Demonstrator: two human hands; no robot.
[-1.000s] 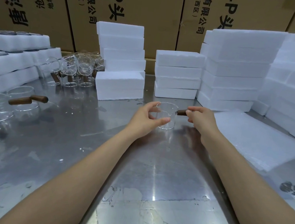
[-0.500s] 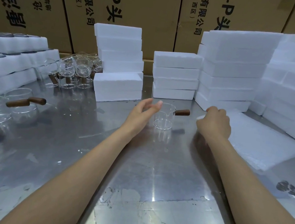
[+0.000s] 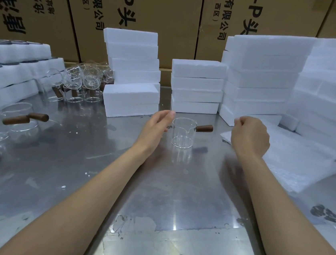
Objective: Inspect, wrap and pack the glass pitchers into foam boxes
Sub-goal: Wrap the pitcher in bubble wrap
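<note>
One small clear glass pitcher with a brown wooden side handle (image 3: 183,135) stands upright on the steel table (image 3: 86,172), between both hands. Left hand (image 3: 156,126) relaxed, fingers extended, beside the pitcher, empty. Right hand (image 3: 249,136) curled over white foam wrap sheets (image 3: 297,161); grip cannot be confirmed.

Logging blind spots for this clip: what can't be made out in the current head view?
- Right hand: its fingers curl away from the camera, so whether they pinch the white wrapping sheets is hidden.
- Foam boxes: closed, contents unseen.
- Foam trays at left: cut by the frame edge, so their contents cannot be identified.
- Glass pitchers at back left: overlapping clear glass, uncountable.
- Pitcher in the centre: flaws too fine to see.
</note>
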